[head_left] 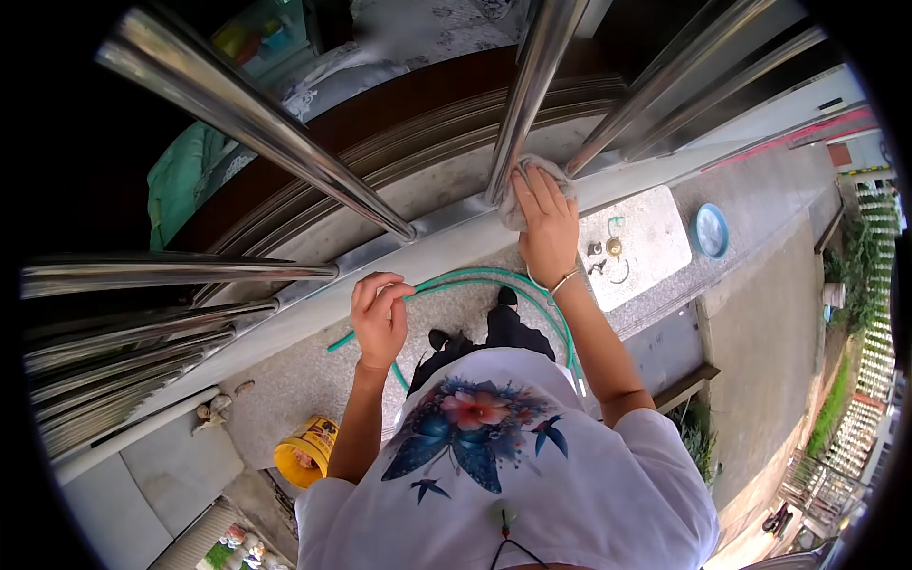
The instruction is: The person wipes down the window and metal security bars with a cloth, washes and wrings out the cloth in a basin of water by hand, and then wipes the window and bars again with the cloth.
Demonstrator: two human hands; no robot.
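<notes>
The left hand (377,321), loosely curled and seemingly empty, is beside the ledge (423,255); farther out, the right hand (550,226) holds the cloth (511,215) under its fingers at a bar's (534,95) foot. Wiping probably needs firm, even pressure around that base.

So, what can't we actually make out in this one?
All in the head view:
Grey cloth: partly covered by the right hand.
Green hose: part of its run hidden behind the white shirt.
Yellow bucket: contents too small to identify.
Metal bars: upper ends cut off by the picture's edge.
</notes>
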